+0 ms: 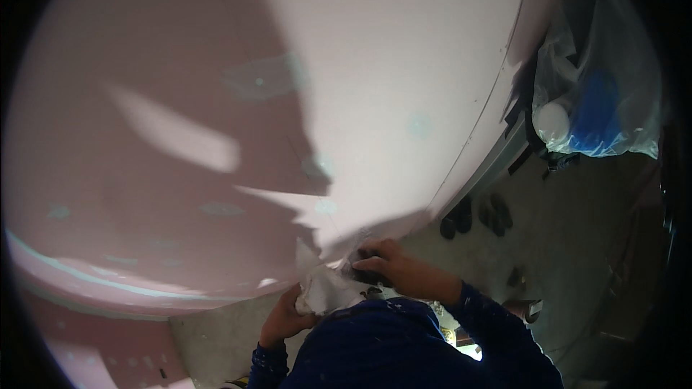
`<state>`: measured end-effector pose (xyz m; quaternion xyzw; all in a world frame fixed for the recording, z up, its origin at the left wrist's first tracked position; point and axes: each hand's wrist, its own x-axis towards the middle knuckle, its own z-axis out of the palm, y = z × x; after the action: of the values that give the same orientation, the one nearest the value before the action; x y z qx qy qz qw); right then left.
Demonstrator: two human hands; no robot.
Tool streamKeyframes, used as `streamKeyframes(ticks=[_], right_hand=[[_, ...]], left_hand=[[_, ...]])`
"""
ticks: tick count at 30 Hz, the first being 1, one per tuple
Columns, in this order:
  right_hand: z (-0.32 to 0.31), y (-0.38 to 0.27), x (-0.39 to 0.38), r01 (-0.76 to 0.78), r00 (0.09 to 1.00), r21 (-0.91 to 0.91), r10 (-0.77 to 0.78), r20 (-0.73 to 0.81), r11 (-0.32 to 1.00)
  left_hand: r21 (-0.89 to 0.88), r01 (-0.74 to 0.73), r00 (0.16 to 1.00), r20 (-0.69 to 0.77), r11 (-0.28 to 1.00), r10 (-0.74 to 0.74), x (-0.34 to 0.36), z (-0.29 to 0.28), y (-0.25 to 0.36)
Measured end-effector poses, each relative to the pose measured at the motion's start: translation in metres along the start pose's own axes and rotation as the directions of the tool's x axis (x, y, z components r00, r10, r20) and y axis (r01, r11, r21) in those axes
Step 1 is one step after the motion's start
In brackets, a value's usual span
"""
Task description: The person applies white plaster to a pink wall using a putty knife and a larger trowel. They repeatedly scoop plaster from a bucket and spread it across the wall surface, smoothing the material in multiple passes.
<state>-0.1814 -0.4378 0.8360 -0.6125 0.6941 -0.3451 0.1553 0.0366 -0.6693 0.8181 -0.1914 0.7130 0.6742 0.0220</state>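
Note:
Close in front of my chest, my left hand (288, 317) grips a crumpled white sheet or bag (328, 290), its thumb side against the material; whether it is plastic or paper I cannot tell. My right hand (404, 268) is curled at the right side of it, fingers bent around a small dark thing (358, 265) whose kind is hidden by the fingers and shadow. Both hands are near the lower part of a large pink wallboard (382, 101), which bears several pale green filler patches (263, 81).
At the upper right hangs a clear plastic bag (638, 94) with blue and white things inside. Dark footwear (494, 215) stands on the grey floor (548, 245). A round container (532, 310) is beside my right arm. Low by my body a light (472, 351) glows.

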Motion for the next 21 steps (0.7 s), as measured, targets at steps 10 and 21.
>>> streamKeyframes(ticks=[10, 21], right_hand=[[-0.007, 0.054, 0.005, -0.012, 0.957, 0.999, 0.290, 0.026, -0.049], [0.078, 0.103, -0.013, -0.475, 0.880, 0.633, 0.304, 0.365, 0.612]], left_hand=[[-0.050, 0.053, 0.984, 0.173, 0.997, -0.043, 0.008, 0.007, -0.006], [0.091, 0.224, 0.973, -0.069, 0.970, -0.218, -0.013, 0.015, 0.006]])
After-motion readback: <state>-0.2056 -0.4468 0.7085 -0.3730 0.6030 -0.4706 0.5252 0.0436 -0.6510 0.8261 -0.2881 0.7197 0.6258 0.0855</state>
